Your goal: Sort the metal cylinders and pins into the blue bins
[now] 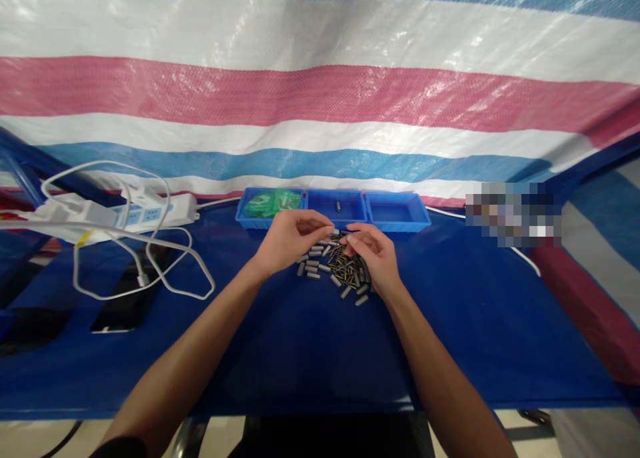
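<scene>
My left hand (295,238) is closed in a pinch, with a small grey metal cylinder (335,232) at its fingertips. Close by on the right, my right hand (374,251) has its thumb and forefinger pressed together; whatever is between them is too small to make out. Below both hands spreads a pile of thin brass-coloured screw-like pins (345,266), with several loose grey cylinders (313,269) around it. My right hand covers part of the pile. Behind the hands stands a blue three-compartment tray (397,227). One dark cylinder (339,206) is in its middle compartment.
Green plastic packets (273,203) fill the tray's left compartment. White power strips (150,211) with looped cables (170,288) lie at left, near a dark phone (117,315). A striped sheet (320,98) hangs behind the blue table (310,351). A blurred patch covers something at right.
</scene>
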Demonstrator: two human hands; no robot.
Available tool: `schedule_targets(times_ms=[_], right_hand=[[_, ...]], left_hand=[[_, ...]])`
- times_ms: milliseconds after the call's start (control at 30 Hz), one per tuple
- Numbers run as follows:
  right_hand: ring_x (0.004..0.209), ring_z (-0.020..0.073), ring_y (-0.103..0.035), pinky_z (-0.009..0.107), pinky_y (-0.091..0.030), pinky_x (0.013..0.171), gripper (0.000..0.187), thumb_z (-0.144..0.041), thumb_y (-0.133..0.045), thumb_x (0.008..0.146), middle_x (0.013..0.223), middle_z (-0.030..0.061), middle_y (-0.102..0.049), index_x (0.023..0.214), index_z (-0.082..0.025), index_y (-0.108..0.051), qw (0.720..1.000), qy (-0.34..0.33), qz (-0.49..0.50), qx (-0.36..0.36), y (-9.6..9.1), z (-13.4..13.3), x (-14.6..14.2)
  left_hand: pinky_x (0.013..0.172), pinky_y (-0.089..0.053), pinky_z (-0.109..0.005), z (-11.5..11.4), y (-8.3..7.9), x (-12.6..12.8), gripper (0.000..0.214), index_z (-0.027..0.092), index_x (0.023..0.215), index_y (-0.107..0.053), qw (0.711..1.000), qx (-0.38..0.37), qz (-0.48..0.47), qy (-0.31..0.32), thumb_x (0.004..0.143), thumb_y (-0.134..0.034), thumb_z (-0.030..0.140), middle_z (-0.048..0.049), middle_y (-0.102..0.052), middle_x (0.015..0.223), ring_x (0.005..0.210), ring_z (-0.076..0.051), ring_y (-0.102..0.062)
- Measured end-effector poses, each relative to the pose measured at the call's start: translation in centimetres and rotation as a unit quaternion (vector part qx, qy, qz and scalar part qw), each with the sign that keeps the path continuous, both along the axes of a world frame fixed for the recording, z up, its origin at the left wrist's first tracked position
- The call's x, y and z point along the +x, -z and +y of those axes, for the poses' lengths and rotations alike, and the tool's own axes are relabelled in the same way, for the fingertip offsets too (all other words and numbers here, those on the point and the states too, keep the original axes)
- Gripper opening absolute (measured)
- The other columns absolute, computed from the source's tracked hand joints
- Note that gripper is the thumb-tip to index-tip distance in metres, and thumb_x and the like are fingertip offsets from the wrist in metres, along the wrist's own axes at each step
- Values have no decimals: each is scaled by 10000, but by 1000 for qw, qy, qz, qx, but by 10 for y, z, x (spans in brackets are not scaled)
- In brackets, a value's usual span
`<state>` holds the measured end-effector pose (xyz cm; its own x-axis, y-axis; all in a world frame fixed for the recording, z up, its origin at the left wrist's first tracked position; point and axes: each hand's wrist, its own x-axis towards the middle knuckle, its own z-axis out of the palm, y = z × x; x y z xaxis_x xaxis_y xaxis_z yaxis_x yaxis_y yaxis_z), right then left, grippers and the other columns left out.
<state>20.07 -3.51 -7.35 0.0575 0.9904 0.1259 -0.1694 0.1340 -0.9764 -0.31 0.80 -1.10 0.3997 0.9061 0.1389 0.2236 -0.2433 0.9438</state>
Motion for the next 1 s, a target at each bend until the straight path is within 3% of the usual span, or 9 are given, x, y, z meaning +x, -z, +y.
schedule_targets(times_ms=[167, 400, 600, 800, 1000], right_hand=[[708, 176, -716, 346, -594, 720, 329, -421, -858, 823, 898, 24, -812, 1104, -274, -766, 1000, -24, 4, -7, -1, -1, -1], [688, 173, -715, 327, -588, 684, 348, -411, -888, 784, 867, 23, -814, 1078, -265, -775, 999, -29, 27, -32, 0, -1, -2], [669, 169, -704, 311, -577, 658, 375, -428, -923, 737, 820, 12, -798, 1034, -246, -786, 998, -23, 33, -48, 0, 1, 0], [664, 160, -699, 308, -581, 671, 312, -435, -912, 752, 819, 22, -807, 962, -231, -805, 997, -26, 41, -51, 0, 1, -4], [641, 138, -678, 277, -557, 637, 294, -423, -900, 774, 791, 9, -793, 982, -238, -806, 997, -35, 40, -51, -1, 0, -4]], left_hand=[[674, -625, -273, 0, 5, 4, 274, 142, 910, -746, 997, -61, -37, -5, 891, -767, 414, -46, -774, 740, 693, -187, -762], [857, -651, -317, -1, 6, 6, 273, 142, 960, -753, 997, -59, -49, 1, 823, -841, 361, -83, -822, 937, 872, -211, -797], [891, -657, -332, -2, 8, 8, 340, 141, 954, -745, 994, -79, -73, 17, 756, -903, 366, -83, -825, 938, 907, -232, -807], [822, -658, -296, -6, 8, 7, 252, 150, 936, -747, 997, -70, -35, 28, 800, -861, 330, -64, -821, 894, 889, -242, -814], [854, -655, -314, -4, 5, 7, 185, 151, 936, -736, 997, -57, -19, 56, 831, -809, 284, -60, -816, 909, 879, -229, -812]])
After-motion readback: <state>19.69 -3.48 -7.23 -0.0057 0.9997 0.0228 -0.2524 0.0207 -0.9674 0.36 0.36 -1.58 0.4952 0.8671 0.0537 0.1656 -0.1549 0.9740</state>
